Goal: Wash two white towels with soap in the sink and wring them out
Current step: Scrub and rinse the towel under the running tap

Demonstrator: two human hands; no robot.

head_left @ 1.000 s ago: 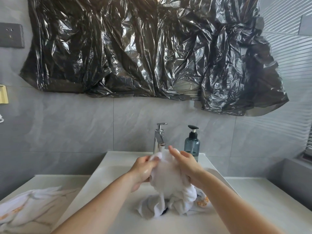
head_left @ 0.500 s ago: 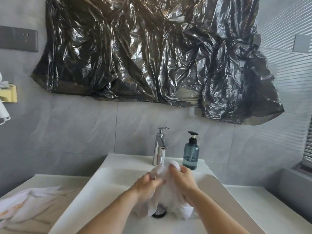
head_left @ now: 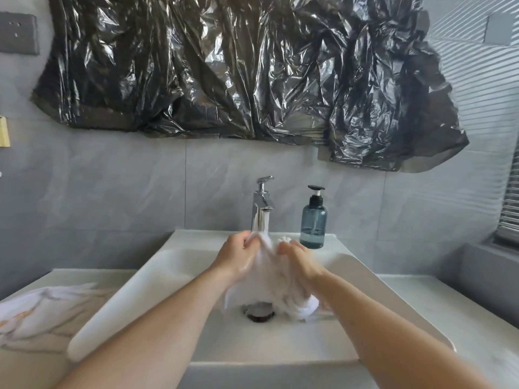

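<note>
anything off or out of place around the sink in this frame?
One oddity: a crumpled black plastic sheet covers the wall above the faucet, hanging unevenly, lower at the right. Otherwise ordinary: both hands grip one white towel over the basin, the second towel lies on the left counter, the soap bottle stands upright.

Grey tiled wall [head_left: 118, 192] hung with crinkled black plastic sheet [head_left: 238, 66]; striped light, perhaps from blinds [head_left: 509, 203], at right.

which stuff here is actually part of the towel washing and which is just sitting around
In use: towel gripped by left hand and right hand, sink, faucet, soap bottle, second towel waiting on the counter.

Just there: black plastic sheet, wall socket.
</note>
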